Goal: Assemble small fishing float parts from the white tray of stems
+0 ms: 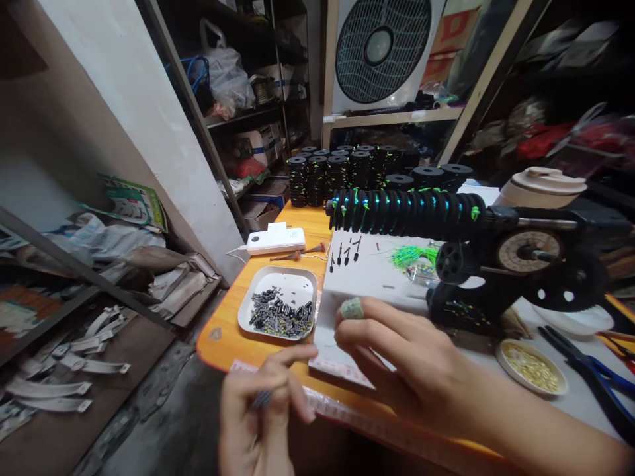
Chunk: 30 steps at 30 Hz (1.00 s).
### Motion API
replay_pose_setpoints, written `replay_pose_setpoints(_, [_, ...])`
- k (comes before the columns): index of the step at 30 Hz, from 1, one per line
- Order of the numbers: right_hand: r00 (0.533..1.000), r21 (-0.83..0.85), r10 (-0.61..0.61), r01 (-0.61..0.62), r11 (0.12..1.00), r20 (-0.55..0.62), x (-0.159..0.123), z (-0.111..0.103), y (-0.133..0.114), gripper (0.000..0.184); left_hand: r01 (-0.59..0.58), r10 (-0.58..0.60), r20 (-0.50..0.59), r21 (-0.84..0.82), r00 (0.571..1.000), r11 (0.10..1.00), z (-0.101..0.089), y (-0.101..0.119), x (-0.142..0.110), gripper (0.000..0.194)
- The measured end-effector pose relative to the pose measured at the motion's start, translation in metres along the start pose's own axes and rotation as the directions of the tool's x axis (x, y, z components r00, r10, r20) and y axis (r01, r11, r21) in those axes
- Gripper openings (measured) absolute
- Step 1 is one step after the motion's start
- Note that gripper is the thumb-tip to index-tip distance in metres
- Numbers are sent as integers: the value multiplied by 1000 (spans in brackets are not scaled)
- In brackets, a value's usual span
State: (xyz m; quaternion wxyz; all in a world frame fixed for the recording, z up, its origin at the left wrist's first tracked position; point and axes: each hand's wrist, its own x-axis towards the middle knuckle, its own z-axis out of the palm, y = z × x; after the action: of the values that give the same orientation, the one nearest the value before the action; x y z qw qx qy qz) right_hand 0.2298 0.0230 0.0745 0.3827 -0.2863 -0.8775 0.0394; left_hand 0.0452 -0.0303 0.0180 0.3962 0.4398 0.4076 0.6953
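My left hand (262, 413) is low at the table's front edge, fingers pinched round a thin dark stick-like piece I can barely make out. My right hand (397, 357) lies over a white foam block (377, 271), fingers curled, with a green wrap on one fingertip; whether it holds anything is hidden. Several small black pins stand stuck in the block's far left. A white tray (248, 317) of small dark metal pieces sits just left of the block. Behind the block, a black winding machine (496, 264) carries a rod of black spools (407, 211) tied with green line.
Stacks of black spools (347, 172) stand at the table's far end beside a white power bank (275, 241). A small dish of gold bits (533, 367) and blue-handled pliers (595, 373) lie to the right. Cluttered shelves and a fan surround the orange table (223, 337).
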Motion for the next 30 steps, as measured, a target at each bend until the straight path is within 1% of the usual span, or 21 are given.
replay_pose_setpoints(1, [999,85,38,-39,996,14,1,1,-3,14,66,-64,41,-37,997,997,5,-3,4,17])
replay_pose_setpoints(2, [997,157,75,-77,985,20,2,2,-7,12,162,-153,101,-82,983,983,9,-5,7,20])
replay_pose_setpoints(3, [994,211,108,-109,971,17,3,4,-10,11,275,-252,171,-128,953,953,12,-7,9,23])
replay_pose_setpoints(5, [986,265,165,-161,951,7,4,5,-13,11,479,-415,294,-195,861,856,17,-9,11,27])
replay_pose_setpoints(6, [980,270,198,-191,944,3,4,6,-14,12,547,-464,336,-221,820,807,19,-10,11,29])
replay_pose_setpoints(7, [973,272,229,-219,937,-5,4,6,-14,13,592,-496,361,-236,790,771,21,-10,11,30])
replay_pose_setpoints(8, [966,279,257,-244,929,-11,4,7,-14,14,618,-518,372,-239,770,749,22,-9,11,32])
replay_pose_setpoints(9, [960,294,279,-261,919,-19,4,7,-13,15,631,-529,376,-237,761,739,23,-9,11,34])
replay_pose_setpoints(11, [952,333,305,-277,901,-34,4,8,-10,16,627,-529,369,-231,764,744,25,-8,10,36])
replay_pose_setpoints(13, [943,353,330,-297,887,-36,3,9,-8,15,605,-521,346,-208,781,769,27,-7,10,38])
replay_pose_setpoints(15, [934,363,358,-325,873,-24,3,9,-7,15,577,-515,314,-151,798,803,27,-6,9,39])
replay_pose_setpoints(16, [929,367,369,-338,867,-16,3,9,-8,15,555,-506,292,-113,811,824,28,-6,8,39])
replay_pose_setpoints(18, [928,370,372,-344,863,-4,3,10,-9,14,487,-465,237,-40,853,872,28,-7,7,36])
replay_pose_setpoints(20, [935,354,355,-330,875,-6,2,10,-11,12,407,-401,175,3,899,914,30,-8,4,34])
replay_pose_setpoints(21, [940,340,342,-316,886,-18,2,11,-12,12,376,-373,150,12,916,927,31,-9,3,33])
replay_pose_setpoints(23, [948,311,316,-287,906,-46,0,12,-12,11,357,-354,111,-10,929,934,33,-10,1,31])
replay_pose_setpoints(26, [952,280,296,-265,923,-74,-1,12,-12,11,392,-382,94,-147,919,908,34,-12,0,30])
replay_pose_setpoints(28, [956,286,288,-261,922,-55,-1,11,-11,12,391,-380,92,-242,921,888,32,-11,0,29])
replay_pose_setpoints(30, [961,292,275,-258,921,-17,0,9,-10,13,339,-331,75,-277,941,899,29,-11,2,27])
